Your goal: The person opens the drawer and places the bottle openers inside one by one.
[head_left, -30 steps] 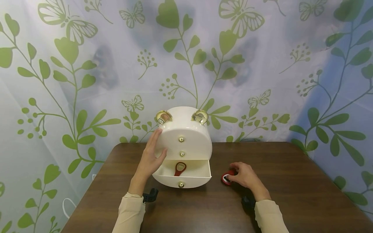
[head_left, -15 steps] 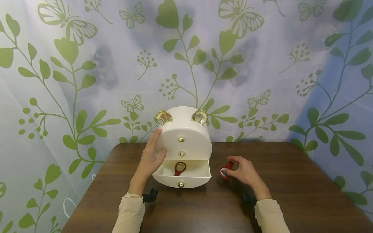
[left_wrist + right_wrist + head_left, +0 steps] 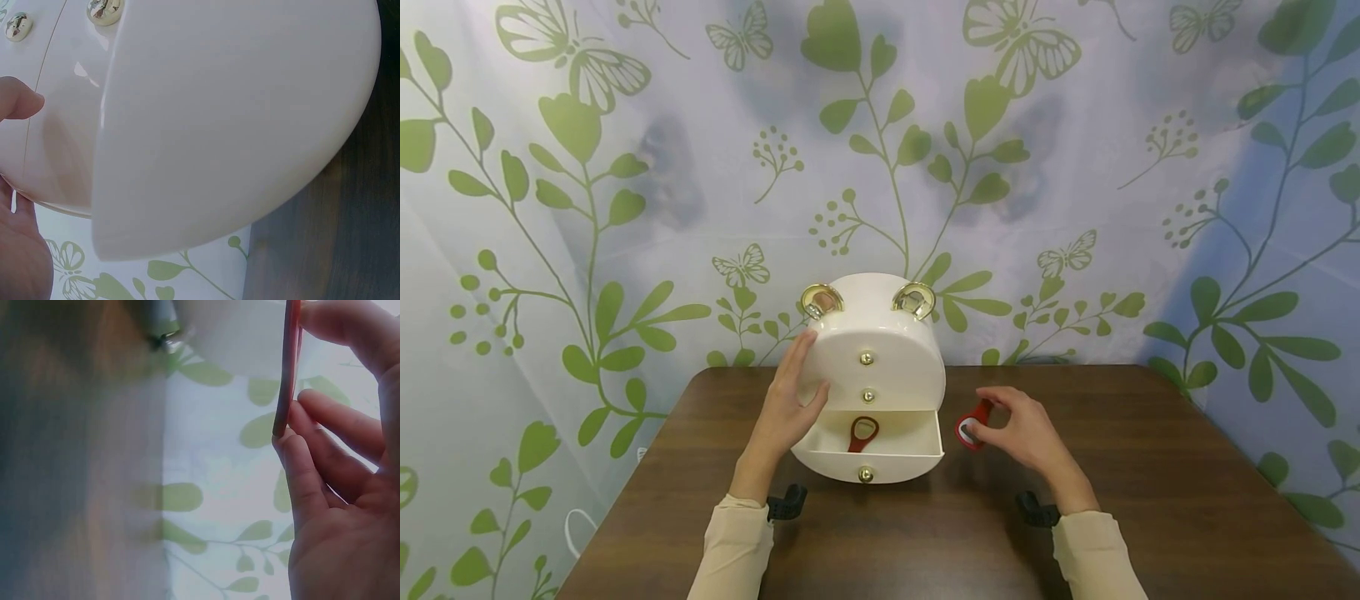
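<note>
In the head view, a white drawer cabinet (image 3: 906, 367) with gold ears and round gold knobs stands at the table's middle. Its bottom drawer (image 3: 913, 437) is pulled out and holds a red bottle opener (image 3: 855, 446). My left hand (image 3: 778, 421) rests along the cabinet's left side with extended fingers, the thumb at the front. Right of the drawer, my right hand (image 3: 1030, 429) pinches a second red bottle opener (image 3: 982, 410) above the table. Edge-on in the right wrist view, that opener (image 3: 287, 369) sits thin and flat between thumb and fingertips.
The brown wooden table (image 3: 1150, 467) extends on both sides of the cabinet. Behind it hangs a pale curtain (image 3: 1075, 167) with green leaves and butterflies. A white cable (image 3: 571, 533) shows beyond the table's left edge.
My right hand has lifted the red bottle opener from the table and moved it left and away from me, closer to the drawer. The left hand and the cabinet keep their places.
</note>
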Available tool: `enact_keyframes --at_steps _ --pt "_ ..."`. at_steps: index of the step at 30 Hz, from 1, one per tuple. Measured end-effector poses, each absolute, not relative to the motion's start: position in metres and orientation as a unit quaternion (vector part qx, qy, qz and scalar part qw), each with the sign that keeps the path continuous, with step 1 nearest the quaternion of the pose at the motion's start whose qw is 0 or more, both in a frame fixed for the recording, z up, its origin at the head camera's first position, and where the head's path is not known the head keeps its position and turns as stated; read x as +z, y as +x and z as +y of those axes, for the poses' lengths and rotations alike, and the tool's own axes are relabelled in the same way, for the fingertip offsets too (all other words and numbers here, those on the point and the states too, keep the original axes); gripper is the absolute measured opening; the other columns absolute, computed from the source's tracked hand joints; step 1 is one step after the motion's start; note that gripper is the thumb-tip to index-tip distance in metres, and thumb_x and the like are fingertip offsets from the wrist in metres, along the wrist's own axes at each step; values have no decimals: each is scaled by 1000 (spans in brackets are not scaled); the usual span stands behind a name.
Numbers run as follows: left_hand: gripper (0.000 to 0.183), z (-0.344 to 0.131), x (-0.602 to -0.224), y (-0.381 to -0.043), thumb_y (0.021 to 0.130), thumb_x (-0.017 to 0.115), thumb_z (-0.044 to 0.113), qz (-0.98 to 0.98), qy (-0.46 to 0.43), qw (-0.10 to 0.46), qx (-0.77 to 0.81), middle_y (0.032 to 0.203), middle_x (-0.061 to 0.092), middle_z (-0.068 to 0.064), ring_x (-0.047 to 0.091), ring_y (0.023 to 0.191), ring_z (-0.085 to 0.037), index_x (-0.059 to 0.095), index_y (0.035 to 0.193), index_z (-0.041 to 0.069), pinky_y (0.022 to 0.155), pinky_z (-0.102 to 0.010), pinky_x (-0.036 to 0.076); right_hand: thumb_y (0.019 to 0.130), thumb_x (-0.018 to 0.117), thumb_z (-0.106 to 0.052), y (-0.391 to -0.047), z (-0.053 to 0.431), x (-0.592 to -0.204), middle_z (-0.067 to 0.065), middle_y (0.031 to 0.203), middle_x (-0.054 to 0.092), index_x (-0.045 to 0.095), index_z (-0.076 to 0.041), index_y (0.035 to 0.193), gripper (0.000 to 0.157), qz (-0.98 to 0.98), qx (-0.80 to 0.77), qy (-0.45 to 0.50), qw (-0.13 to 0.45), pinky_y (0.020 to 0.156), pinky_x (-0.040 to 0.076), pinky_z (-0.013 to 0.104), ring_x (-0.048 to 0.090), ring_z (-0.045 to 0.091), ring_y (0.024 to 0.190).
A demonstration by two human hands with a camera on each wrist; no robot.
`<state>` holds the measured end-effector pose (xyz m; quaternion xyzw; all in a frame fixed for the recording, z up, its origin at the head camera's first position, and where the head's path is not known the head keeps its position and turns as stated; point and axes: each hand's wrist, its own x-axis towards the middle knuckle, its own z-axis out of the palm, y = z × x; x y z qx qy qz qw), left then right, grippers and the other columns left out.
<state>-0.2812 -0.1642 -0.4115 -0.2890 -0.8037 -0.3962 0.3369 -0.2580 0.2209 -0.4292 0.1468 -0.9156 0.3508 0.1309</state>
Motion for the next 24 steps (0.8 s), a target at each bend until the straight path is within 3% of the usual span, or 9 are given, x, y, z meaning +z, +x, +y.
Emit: enact_keyframes --at_steps 24 --pt "84 -163 -408 -277 90 73 -2 -810 -276 323 -404 166 34 -12 31 154 -32 33 162 13 123 -20 20 80 90 -23 -242 178 -407 3 120 70 73 -11 122 47 -888 360 214 191 96 52 54 63 27 111"
